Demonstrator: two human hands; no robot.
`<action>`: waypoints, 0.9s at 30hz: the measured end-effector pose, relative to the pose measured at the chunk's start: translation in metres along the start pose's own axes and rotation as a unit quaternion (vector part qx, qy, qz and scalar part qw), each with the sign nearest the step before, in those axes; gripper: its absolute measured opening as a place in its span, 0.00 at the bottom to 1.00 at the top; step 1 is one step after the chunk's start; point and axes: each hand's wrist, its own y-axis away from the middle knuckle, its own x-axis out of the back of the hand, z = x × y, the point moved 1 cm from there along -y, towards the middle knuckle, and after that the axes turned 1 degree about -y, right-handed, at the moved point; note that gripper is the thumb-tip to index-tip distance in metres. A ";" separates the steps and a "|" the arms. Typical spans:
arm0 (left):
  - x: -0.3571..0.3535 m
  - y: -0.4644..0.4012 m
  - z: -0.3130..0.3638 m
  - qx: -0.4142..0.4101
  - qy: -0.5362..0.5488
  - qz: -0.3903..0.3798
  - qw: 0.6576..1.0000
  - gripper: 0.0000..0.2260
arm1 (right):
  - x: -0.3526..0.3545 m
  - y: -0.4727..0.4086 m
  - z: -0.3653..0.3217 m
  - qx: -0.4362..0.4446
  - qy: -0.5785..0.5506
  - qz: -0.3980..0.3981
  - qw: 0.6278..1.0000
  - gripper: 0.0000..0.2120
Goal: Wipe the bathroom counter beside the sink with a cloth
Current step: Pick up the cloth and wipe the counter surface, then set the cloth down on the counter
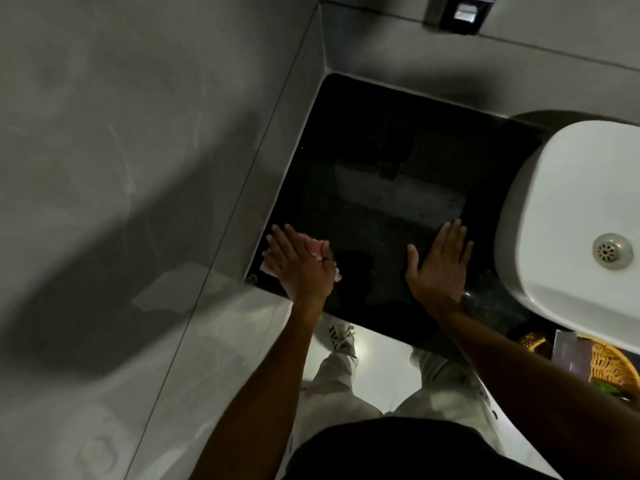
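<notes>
Pink cloth [317,249] under left hand [299,265], one counter [374,188].

Left hand [299,265] flat, palm down, fingers straight and together, arm extended forward. Right hand [438,263] flat, palm down, fingers spread, thumb out, forearm angled in from the right.

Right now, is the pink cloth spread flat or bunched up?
Bunched up. The cloth shows only as crumpled pink edges around the flat left hand pressing it on the black counter.
</notes>
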 end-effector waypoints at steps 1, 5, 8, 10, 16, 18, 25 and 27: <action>-0.001 0.007 -0.003 0.008 -0.002 -0.007 1.000 0.41 | 0.001 0.001 0.000 0.001 0.000 -0.005 1.000 0.41; -0.004 0.028 -0.010 0.014 -0.011 -0.012 1.000 0.38 | 0.010 0.003 -0.003 0.004 -0.011 -0.021 1.000 0.41; -0.004 0.042 -0.013 0.011 -0.018 -0.007 1.000 0.36 | 0.015 0.004 -0.004 0.009 -0.009 -0.035 0.999 0.40; -0.001 0.051 -0.015 0.008 -0.023 -0.014 1.000 0.35 | 0.019 0.006 -0.004 0.011 -0.016 -0.048 0.999 0.40; 0.005 0.081 -0.032 -0.020 -0.026 -0.056 0.998 0.37 | 0.034 0.010 0.002 0.041 -0.057 -0.099 0.993 0.38; 0.007 0.096 -0.045 -0.002 0.002 -0.070 0.998 0.38 | 0.039 0.016 0.005 0.046 -0.082 -0.113 0.989 0.37; 0.052 0.116 -0.094 0.212 0.501 -0.095 0.834 0.16 | 0.063 0.044 -0.002 0.105 -0.214 -0.105 0.965 0.33; 0.074 0.092 -0.087 0.198 0.652 -0.196 0.705 0.14 | 0.070 0.044 -0.017 0.102 -0.284 -0.132 0.944 0.31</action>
